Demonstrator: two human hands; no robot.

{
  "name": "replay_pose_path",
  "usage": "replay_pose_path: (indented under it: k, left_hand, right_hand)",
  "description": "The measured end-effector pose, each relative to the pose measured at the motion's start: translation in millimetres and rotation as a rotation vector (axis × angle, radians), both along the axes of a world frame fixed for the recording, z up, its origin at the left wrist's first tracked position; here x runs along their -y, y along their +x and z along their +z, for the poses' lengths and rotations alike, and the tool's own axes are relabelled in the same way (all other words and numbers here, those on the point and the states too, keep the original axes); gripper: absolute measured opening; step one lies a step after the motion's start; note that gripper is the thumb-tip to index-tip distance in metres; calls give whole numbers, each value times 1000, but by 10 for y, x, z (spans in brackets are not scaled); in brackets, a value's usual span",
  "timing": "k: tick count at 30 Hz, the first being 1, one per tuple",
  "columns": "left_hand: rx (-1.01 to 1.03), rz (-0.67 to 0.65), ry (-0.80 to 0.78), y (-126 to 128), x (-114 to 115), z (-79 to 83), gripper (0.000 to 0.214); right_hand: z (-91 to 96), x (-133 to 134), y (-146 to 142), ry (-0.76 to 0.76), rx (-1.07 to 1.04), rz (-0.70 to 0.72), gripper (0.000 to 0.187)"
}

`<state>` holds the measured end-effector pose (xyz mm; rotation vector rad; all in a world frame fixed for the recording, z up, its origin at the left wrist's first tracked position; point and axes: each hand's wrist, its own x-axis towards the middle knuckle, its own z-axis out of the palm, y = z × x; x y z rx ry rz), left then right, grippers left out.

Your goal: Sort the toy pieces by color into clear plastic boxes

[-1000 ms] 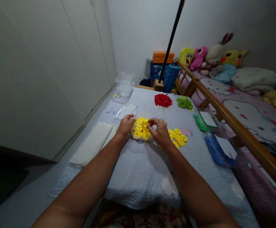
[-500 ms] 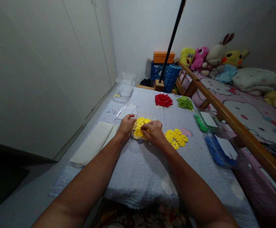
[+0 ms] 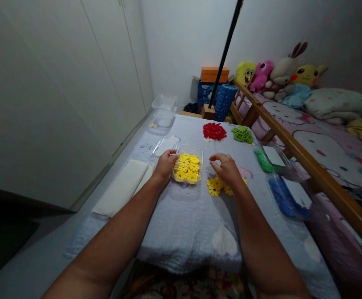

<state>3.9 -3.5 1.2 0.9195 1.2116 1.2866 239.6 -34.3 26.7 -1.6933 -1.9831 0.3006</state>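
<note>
A clear plastic box (image 3: 202, 167) stands on the table in front of me, with flat yellow notched discs (image 3: 187, 167), shaped like flowers, lying in it. My left hand (image 3: 166, 165) grips the box's left rim between thumb and fingers. To the right of the box, my right hand (image 3: 227, 168) hovers over a loose group of the same yellow discs (image 3: 214, 187) and partly covers them. Its thumb and forefinger are curved with a gap between them, and nothing shows in it.
Red pieces (image 3: 214, 131) and light green pieces (image 3: 242, 134) lie in piles at the back. Clear boxes of green (image 3: 263, 161) and blue pieces (image 3: 282, 197) line the right edge by a wooden bed rail (image 3: 311, 145). A folded cream cloth (image 3: 121, 187) and a clear lid (image 3: 166, 146) lie left.
My right hand has left the box and moved right, over the loose yellow discs. Its fingers have parted. My left hand stays on the box rim.
</note>
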Motion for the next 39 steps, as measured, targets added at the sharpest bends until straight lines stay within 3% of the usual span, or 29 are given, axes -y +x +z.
replay_pose_path:
  k: [5,11,18,28,30,35,39]
  left_hand:
    - [7,-16,2,3,5,1,38]
    - [3,-1,-13,5,-1,5,39]
    - [8,-5,-12,3,2,6,39]
    - [3,-16,-18,-1,5,11,40]
    - [0,-18,-17,-3,3,5,40]
    - [8,-24,-7,1,-7,-14,40]
    - [24,-32,-17,3,-16,-25,41]
  right_hand:
    - [64,25,197,-216,261,-92,28]
    - [118,112,225,-343,432,-76,43]
    - [54,169,233,-352,481,-61,36]
    - [48,194,274,-276,382,-88,31]
    - [66,237,277,-256,361,-85,39]
    - [-51,456,162,-313,401,-90,90]
    - [-264,623,65,-292,429,-117,95]
